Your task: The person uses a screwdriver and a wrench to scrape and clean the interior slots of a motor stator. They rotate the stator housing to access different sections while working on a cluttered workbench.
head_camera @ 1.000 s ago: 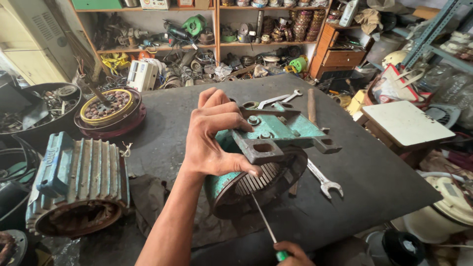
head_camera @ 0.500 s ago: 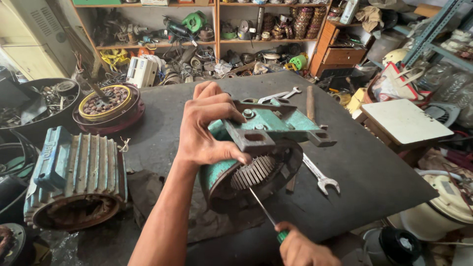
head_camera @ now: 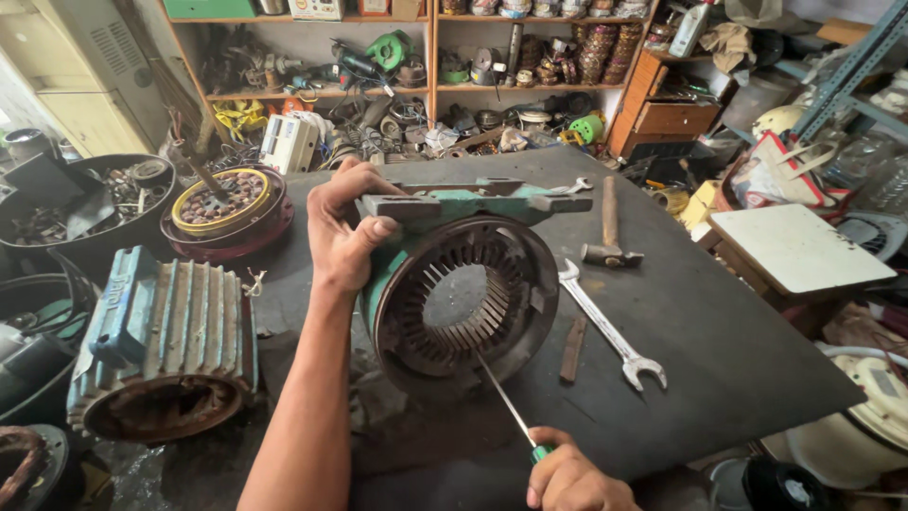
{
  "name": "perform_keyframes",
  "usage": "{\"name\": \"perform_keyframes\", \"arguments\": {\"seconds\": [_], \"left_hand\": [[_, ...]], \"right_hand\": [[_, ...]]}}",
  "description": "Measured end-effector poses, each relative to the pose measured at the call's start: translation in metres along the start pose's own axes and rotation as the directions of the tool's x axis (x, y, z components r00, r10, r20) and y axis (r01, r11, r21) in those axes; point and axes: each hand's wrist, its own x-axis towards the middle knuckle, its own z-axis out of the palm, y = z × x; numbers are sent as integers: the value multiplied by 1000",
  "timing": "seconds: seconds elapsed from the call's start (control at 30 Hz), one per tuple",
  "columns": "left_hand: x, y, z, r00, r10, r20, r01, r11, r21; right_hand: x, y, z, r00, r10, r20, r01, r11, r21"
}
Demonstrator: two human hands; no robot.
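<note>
My left hand [head_camera: 345,237] has its grip clamped on the green motor housing [head_camera: 454,293]; my right hand [head_camera: 572,478] is closed on a screwdriver [head_camera: 506,402] probing inside it.

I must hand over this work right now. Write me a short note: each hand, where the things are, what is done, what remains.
Left hand: grips the green motor housing, tilted up on the dark table, open end facing you.
Right hand: holds a screwdriver, tip inside the slotted core.
Done: core slots look empty.
Left: cannot tell beyond the probing.
Nearby: wrench, hammer, second ribbed housing.
</note>
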Motion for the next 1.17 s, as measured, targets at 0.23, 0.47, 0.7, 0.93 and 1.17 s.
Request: {"name": "perform_keyframes", "arguments": {"seconds": [0.23, 0.47, 0.7, 0.93, 1.17], "left_hand": [[-1, 3, 1, 999, -51, -16, 53, 986, 160], [-1, -1, 0, 991, -112, -74, 121, 985, 125], [-8, -17, -11, 980, -159, -122, 170, 982, 84], [-8, -32, -20, 925, -312, -217, 308, 950, -51], [-25, -60, -34, 924, -264, -275, 232, 962, -144]], "right_hand": [[64, -19, 28, 997, 22, 69, -15, 995, -100], [88, -26, -11, 963, 104, 249, -124, 990, 65], [79, -24, -17, 966, 145, 216, -172, 979, 109], [83, -11, 29, 919, 120, -375, -96, 992, 82], [121, -14, 17, 992, 120, 29, -118, 991, -62]]}}
